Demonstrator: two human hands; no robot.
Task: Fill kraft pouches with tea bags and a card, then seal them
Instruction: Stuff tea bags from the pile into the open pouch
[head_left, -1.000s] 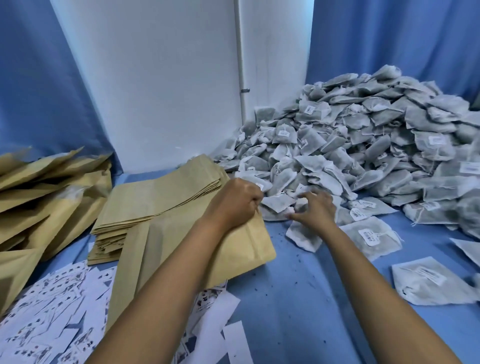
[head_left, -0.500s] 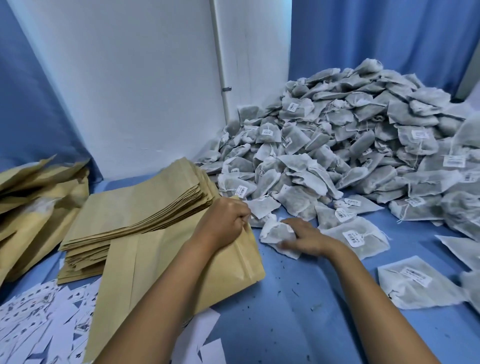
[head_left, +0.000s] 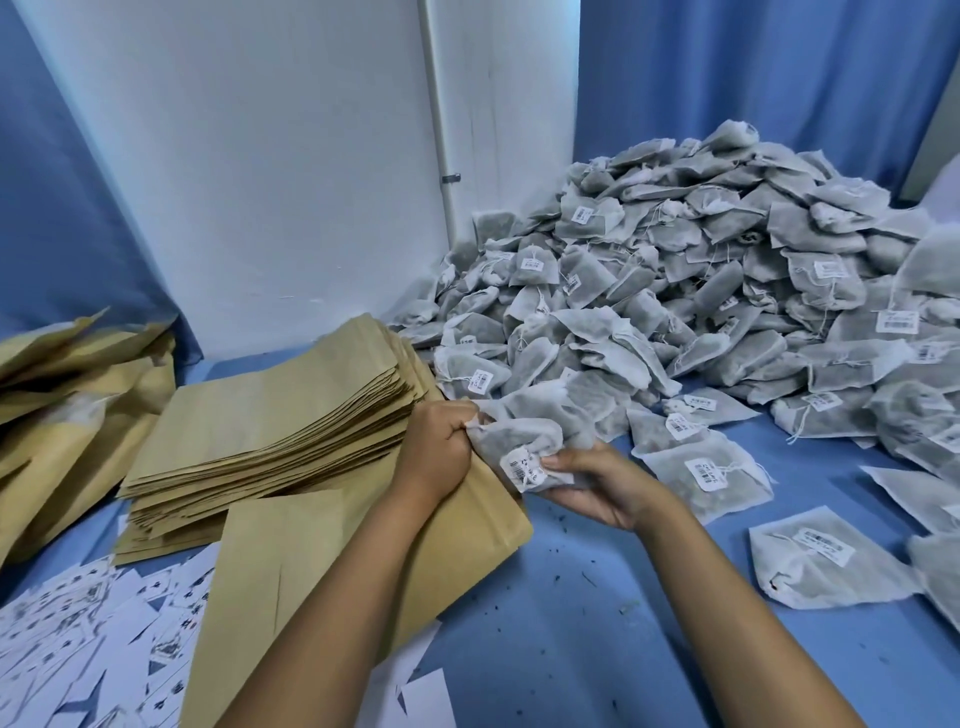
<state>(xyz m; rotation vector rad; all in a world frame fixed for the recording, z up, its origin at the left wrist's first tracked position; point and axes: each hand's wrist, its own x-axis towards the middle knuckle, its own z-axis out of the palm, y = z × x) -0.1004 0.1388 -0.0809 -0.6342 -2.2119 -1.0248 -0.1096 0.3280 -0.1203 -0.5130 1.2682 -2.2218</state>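
both hands grip one tea bag (head_left: 524, 441): left hand (head_left: 434, 449) above, right hand (head_left: 592, 483) beneath.

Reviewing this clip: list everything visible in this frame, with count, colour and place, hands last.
tea bag pile: too many to count, grey-white, back right
loose tea bags: several, grey-white, right foreground
held tea bag: one, grey-white, between both hands
open pouch: one, kraft brown, under left forearm
flat pouch stack: many, kraft brown, centre left
other pouches: several, kraft brown, far left
cards: many, white printed, bottom left
table cover: blue
left hand: grips bag's edge
right hand: holds bag from below
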